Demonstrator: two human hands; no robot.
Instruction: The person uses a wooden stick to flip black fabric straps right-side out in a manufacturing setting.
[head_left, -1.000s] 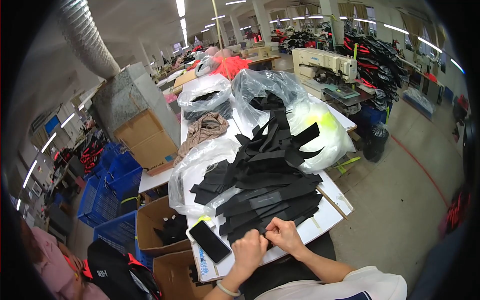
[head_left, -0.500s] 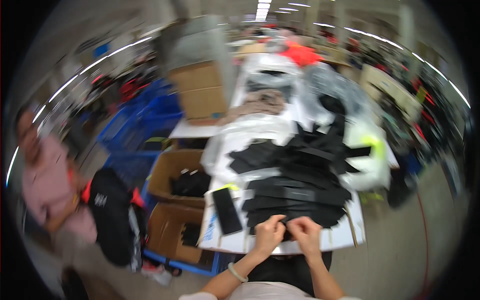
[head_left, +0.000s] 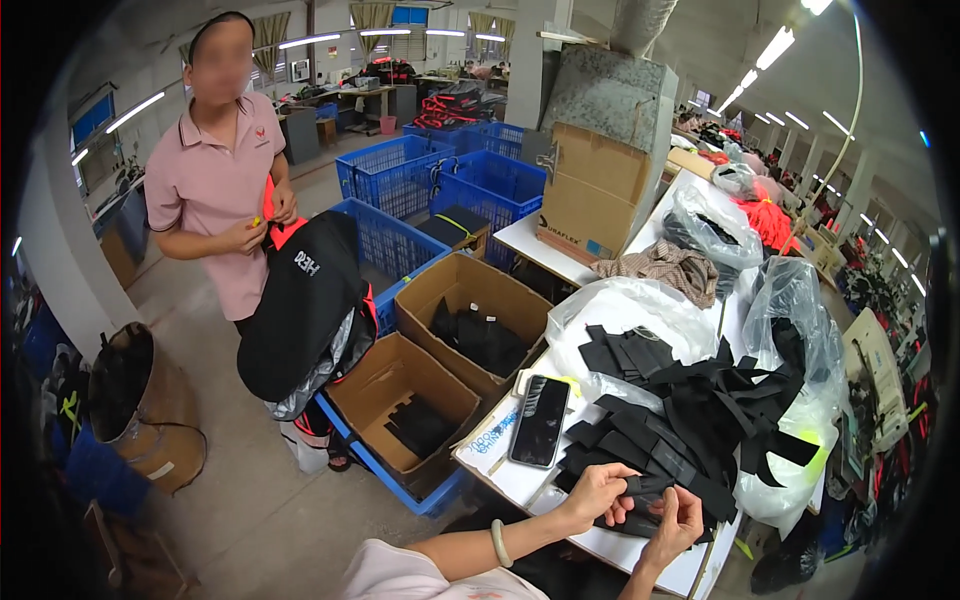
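Observation:
A short black fabric strip (head_left: 648,486) is stretched between my two hands at the near edge of the white table. My left hand (head_left: 598,497), a pale bangle on its wrist, pinches the strip's left end. On the other end the fingers of my right hand (head_left: 676,524) are closed. Just beyond both hands spreads a layered pile of black fabric strips (head_left: 655,445), with more heaped loosely behind it. A dark-screened phone (head_left: 540,422) lies left of the pile.
Left of the table stand two open cardboard boxes (head_left: 400,352) with black pieces inside, and blue plastic crates (head_left: 395,172). A person in a pink shirt (head_left: 225,190) holds a black bag (head_left: 305,300) there. Clear plastic bags (head_left: 795,300) lie farther along the table (head_left: 640,545).
My view has swung left, bringing the person with the bag and the crates fully into sight. Both hands stay together at the table edge, and the strip between them now shows more plainly.

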